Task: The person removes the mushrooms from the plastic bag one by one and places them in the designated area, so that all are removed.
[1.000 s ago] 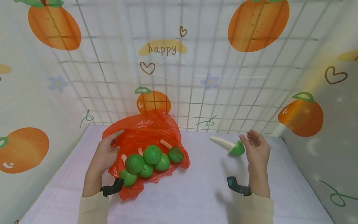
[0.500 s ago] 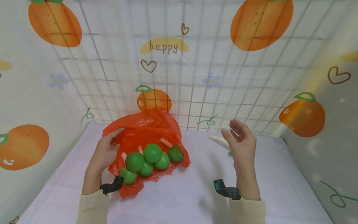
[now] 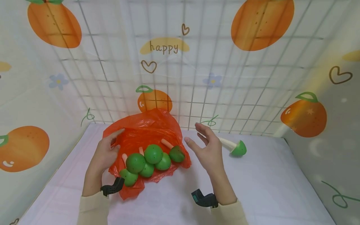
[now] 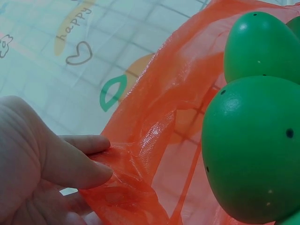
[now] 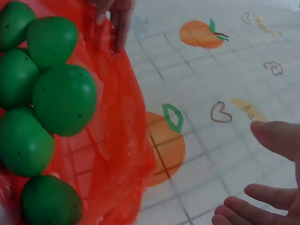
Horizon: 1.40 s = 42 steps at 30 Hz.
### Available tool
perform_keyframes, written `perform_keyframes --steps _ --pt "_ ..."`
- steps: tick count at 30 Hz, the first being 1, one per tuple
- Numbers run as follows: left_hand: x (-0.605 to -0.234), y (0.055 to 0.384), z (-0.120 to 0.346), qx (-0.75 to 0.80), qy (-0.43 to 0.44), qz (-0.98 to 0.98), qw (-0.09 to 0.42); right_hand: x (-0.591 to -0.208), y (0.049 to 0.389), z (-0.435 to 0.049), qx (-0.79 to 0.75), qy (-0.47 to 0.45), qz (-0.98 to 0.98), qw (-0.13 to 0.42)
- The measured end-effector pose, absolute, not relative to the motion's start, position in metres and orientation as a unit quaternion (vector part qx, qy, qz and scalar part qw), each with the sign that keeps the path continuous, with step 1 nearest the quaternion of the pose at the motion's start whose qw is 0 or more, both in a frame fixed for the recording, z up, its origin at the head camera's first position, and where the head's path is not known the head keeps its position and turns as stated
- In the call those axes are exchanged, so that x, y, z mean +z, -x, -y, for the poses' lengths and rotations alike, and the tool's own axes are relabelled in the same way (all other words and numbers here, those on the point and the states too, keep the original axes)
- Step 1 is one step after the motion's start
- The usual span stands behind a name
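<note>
A red plastic bag [image 3: 152,125] lies spread on the left of the table, its mouth towards me. Several toy mushrooms [image 3: 135,163] with dotted green caps and pale stems lie in its mouth. My left hand [image 3: 105,153] pinches the bag's left edge; in the left wrist view, the thumb [image 4: 93,173] presses the crumpled film against the fingers. Fingers spread, my right hand [image 3: 208,153] hovers just right of the bag, holding nothing. Another mushroom [image 3: 238,148], green-capped with a white stem, rests on the table behind and right of that hand, which partly covers its stem.
A pale cloth covers the table [image 3: 267,181]. Behind it rises a wire grid wall [image 3: 197,78] draped with orange-printed sheeting, and similar sheeting encloses both sides. Black cameras are strapped to both wrists.
My right hand has swept left, from beside the lone mushroom, across in front of it, to near the bag. The left hand, bag and mushrooms have stayed put.
</note>
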<state>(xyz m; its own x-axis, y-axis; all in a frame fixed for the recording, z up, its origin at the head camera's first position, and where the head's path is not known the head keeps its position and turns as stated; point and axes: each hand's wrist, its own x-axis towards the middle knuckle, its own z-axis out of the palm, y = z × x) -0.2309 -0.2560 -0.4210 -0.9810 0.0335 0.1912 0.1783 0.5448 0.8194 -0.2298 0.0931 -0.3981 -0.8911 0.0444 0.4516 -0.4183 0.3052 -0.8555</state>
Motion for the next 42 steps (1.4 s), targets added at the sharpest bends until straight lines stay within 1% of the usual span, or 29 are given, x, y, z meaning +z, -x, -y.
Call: perform_keyframes --steps 13,21,29,35,39,42 --pt "-0.424 0.234 0.257 -0.469 0.063 0.877 0.083 -0.417 0.226 -0.050 0.567 -0.176 0.790 0.151" --pt "-0.425 0.236 0.258 -0.470 0.060 0.877 0.077 -0.437 0.227 -0.032 0.527 -0.193 0.814 0.147" --pt "-0.424 0.234 0.258 -0.470 0.054 0.878 0.072 -0.453 0.227 -0.018 0.525 -0.216 0.812 0.134" --pt "-0.423 0.234 0.257 -0.473 0.048 0.877 0.063 -0.461 0.227 -0.011 0.505 -0.213 0.828 0.116" --pt "-0.424 0.235 0.257 -0.474 0.050 0.877 0.065 -0.467 0.229 -0.009 0.500 -0.202 0.837 0.096" --pt "-0.424 0.235 0.257 -0.473 0.054 0.876 0.070 -0.473 0.231 -0.008 0.499 -0.199 0.838 0.092"
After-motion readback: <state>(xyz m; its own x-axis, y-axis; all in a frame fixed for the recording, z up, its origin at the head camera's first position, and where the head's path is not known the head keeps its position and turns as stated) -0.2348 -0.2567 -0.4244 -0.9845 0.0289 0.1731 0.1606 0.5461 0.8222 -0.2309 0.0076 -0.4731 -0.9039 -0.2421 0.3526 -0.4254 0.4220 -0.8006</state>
